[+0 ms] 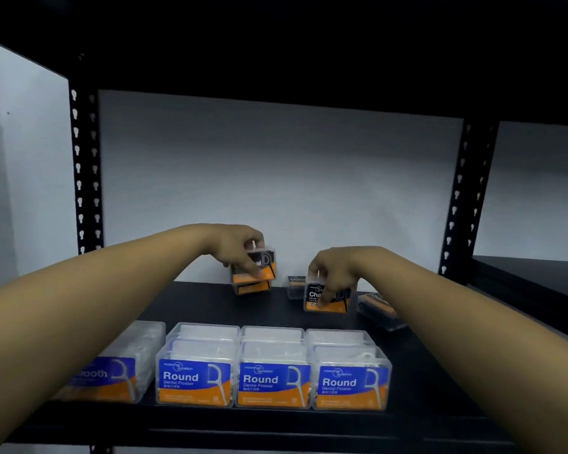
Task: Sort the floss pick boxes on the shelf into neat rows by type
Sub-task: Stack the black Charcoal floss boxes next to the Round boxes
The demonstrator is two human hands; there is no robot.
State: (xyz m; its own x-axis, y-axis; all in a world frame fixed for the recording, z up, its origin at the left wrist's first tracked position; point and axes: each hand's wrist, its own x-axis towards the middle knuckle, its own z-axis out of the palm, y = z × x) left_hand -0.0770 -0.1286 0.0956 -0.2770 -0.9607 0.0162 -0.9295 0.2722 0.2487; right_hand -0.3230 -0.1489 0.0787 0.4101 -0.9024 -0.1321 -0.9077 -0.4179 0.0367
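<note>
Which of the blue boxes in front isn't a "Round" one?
The leftmost blue box, half hidden behind the left forearm, reads "Smooth"; the other three say "Round".

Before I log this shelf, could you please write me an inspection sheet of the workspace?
Surface: black shelf board, partly stocked.
Job's things: three Round boxes in a front row with more behind; one Smooth box at their left; black Charcoal boxes scattered at the back.
Clutter: nothing seen.
Grips: left hand holds a lifted Charcoal box above another; right hand holds an upright Charcoal box.
Cables: nothing seen.
Surroundings: perforated black uprights, white wall.
</note>
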